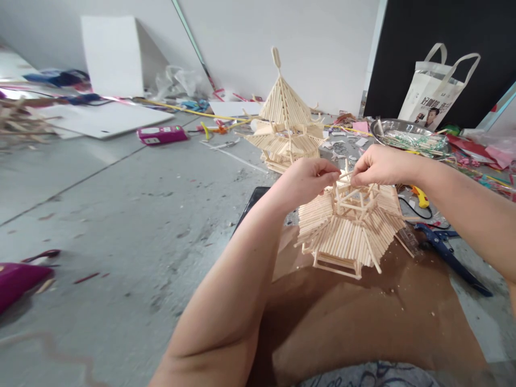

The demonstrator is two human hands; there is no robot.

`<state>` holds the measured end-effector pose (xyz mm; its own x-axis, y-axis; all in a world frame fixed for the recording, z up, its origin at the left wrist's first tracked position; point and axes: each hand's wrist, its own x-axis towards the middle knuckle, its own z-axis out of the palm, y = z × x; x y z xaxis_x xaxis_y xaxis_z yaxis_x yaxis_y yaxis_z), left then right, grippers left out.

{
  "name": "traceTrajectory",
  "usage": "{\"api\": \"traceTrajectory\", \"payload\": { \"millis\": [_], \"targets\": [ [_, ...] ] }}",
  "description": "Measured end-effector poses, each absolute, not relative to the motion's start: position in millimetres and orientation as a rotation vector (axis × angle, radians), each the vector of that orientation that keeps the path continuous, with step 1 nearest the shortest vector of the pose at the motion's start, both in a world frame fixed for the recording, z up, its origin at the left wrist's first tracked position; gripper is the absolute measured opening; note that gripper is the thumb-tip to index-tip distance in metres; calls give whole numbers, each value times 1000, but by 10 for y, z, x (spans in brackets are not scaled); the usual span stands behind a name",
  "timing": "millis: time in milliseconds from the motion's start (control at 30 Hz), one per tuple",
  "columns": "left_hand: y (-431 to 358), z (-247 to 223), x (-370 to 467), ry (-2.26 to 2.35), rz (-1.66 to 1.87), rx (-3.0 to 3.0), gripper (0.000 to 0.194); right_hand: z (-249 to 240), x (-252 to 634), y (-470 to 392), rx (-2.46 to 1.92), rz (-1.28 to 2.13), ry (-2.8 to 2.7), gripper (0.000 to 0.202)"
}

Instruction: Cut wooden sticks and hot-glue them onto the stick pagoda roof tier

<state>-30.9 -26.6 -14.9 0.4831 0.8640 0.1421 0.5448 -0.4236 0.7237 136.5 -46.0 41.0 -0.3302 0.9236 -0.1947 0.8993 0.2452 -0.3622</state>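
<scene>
In front of me a wooden-stick pavilion model point(342, 236) stands on brown paper, its sloping roof panels made of thin round sticks. A small open frame of sticks rises from its top. My left hand point(312, 174) pinches one end of a short wooden stick point(344, 175) at the far side of that frame. At the stick's other end, the fingers of my right hand point(373, 165) are pressed together. Whether the stick touches the frame is hard to tell. Behind stands a taller finished-looking pavilion model point(286, 115) with a pointed roof.
Blue-handled pliers point(453, 258) and a yellow glue gun point(421, 196) lie at the right. A metal tray point(411, 134) holds wrapped sticks beside a white bag point(429, 97). Purple devices point(161, 135) and scraps are scattered over the grey floor point(133, 231). A dark flat object point(253, 201) lies beneath my left forearm.
</scene>
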Motion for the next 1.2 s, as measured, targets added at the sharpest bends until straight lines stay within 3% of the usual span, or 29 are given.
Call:
{"api": "traceTrajectory", "payload": {
  "millis": [1200],
  "targets": [
    [-252,-172,-316,1190,656,2143,21,439,1556,-589,-1830,531,-2409,19]
  ]
}}
